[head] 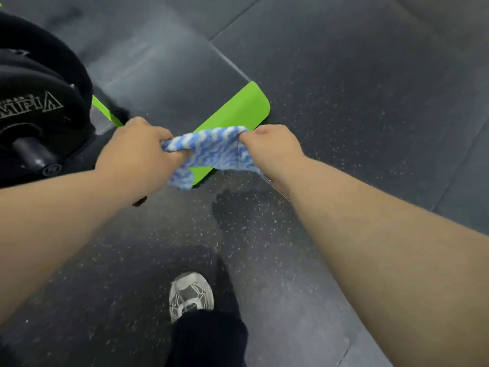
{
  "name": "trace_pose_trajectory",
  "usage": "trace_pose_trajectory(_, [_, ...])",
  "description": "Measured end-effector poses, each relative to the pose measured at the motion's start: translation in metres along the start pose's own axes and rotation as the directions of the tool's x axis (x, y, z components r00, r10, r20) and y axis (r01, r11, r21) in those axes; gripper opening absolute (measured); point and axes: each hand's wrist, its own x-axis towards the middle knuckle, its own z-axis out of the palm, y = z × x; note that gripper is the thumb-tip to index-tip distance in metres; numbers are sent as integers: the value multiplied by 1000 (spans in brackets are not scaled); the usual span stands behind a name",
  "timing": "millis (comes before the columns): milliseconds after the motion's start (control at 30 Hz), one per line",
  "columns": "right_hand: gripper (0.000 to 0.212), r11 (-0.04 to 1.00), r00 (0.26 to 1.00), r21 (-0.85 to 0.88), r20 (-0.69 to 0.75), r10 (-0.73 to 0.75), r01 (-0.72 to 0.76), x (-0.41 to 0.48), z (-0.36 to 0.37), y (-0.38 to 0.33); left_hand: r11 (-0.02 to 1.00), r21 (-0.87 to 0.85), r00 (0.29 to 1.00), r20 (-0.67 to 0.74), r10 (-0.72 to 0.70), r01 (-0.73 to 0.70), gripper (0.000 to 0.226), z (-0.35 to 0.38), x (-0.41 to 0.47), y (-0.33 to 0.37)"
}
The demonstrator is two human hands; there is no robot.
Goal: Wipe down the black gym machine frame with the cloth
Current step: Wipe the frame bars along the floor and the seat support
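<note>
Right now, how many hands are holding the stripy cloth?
2. The left hand grips the left end of the blue-and-white cloth, and the right hand grips its right end, above the green plate.

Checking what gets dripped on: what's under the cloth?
The cloth, stretched between left hand and right hand, hangs over a green panel and speckled floor; the panel's middle is covered.

Blue-and-white wavy cloth (211, 152), bright green plate (238, 107), speckled dark floor (344, 102)

Dark speckled rubber floor (344, 107); a grey shoe (191, 294) stands on it.
</note>
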Motion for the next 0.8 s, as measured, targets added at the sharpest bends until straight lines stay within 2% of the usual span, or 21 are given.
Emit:
trace_pose_trajectory(67, [18, 965, 982, 232, 172, 83, -122, 30, -6, -12, 997, -13, 996, -47, -78, 77, 53, 2, 32, 13])
trace_pose_trajectory(100, [10, 895, 954, 387, 277, 117, -222, 39, -4, -14, 984, -97, 988, -13, -152, 150, 53, 4, 41, 19])
trace_pose_trajectory(133, [16, 814, 912, 485, 390, 125, -319, 51, -6, -21, 930, -246, 962, 82, -261, 273, 48, 3, 53, 27])
trace_pose_trajectory(167, [26, 763, 867, 518, 487, 107, -385, 67, -9, -26, 790, -461, 913, 258, -317, 404, 40, 4, 68, 36])
trace_pose_trajectory(200, [34, 720, 837, 551, 542, 76, -422, 82, -12, -31, 557, -642, 847, 456, -274, 526, 30, 2, 81, 45])
trace_pose_trajectory(233, [39, 688, 813, 576, 582, 33, -441, 99, -14, -37, 320, -716, 782, 591, -195, 621, 26, 0, 95, 52])
trace_pose_trajectory(267, [42, 692, 792, 565, 610, 17, -450, 124, -20, -43, 125, -724, 735, 668, -117, 678, 28, 0, 114, 60])
trace_pose_trajectory(300, [43, 685, 799, 578, 601, 10, -443, 135, -22, -44, 42, -721, 722, 690, -46, 692, 34, -1, 121, 66])
trace_pose_trajectory(333, [43, 697, 809, 567, 586, 33, -439, 153, -27, -47, 3, -735, 735, 677, -46, 678, 40, 3, 132, 67])
trace_pose_trajectory(367, [42, 734, 817, 537, 576, 41, -416, 172, -32, -54, 9, -771, 768, 633, -96, 637, 44, 4, 145, 70])
trace_pose_trajectory(400, [40, 791, 824, 483, 564, 47, -376, 195, -36, -70, 25, -803, 789, 578, -210, 595, 43, 0, 161, 71])
trace_pose_trajectory(467, [34, 864, 838, 399, 544, 44, -305, 221, -44, -87, 27, -822, 745, 502, -439, 569, 32, -6, 182, 77])
trace_pose_trajectory(533, [29, 908, 830, 316, 555, 59, -276, 239, -53, -111, -81, -840, 657, 477, -584, 537, 20, -15, 193, 73])
trace_pose_trajectory(567, [27, 936, 802, 254, 596, 46, -243, 256, -47, -141, -150, -860, 628, 466, -623, 488, 18, -27, 204, 62])
trace_pose_trajectory(667, [26, 953, 765, 235, 644, -6, -191, 271, -34, -172, -139, -881, 668, 437, -602, 451, 19, -29, 218, 55])
trace_pose_trajectory(733, [26, 980, 682, 135, 732, 1, -146, 287, 9, -219, -246, -916, 674, 399, -622, 316, 26, -37, 238, 27])
trace_pose_trajectory(800, [26, 999, 673, 49, 739, -32, -6, 302, 36, -251, -283, -931, 673, 361, -645, 229, 34, -41, 261, 6])
